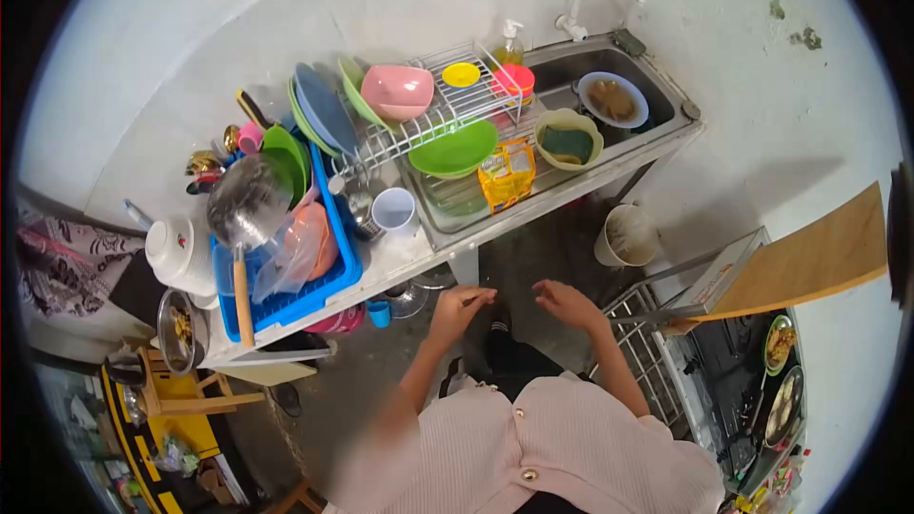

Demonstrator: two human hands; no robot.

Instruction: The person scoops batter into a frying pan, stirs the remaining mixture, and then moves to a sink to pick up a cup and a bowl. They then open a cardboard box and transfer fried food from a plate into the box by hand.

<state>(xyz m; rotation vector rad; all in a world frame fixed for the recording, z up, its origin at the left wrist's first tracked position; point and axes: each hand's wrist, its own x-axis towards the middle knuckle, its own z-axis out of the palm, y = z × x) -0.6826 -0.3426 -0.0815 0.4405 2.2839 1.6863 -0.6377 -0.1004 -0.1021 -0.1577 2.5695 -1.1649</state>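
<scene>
My left hand [464, 313] hangs in the air below the counter's front edge, its fingers drawn together at the tips; whether anything small is between them cannot be made out. To its right, my right hand [564, 305] is raised with fingers apart and nothing in it. The two hands do not touch. Beyond them on the sink's drainboard are a yellow packet [506, 174], a green bowl [453, 148] and a cream bowl [568, 140] with a green sponge in it. A white cup [395, 210] sits near the counter edge.
A blue dish basket [348, 271] with kitchenware stands at left, beside a wire rack [457, 117] holding bowls. The sink [543, 67] holds a bowl of brownish water. A white bucket [628, 235] is on the floor; a stove [724, 381] with pans is at right.
</scene>
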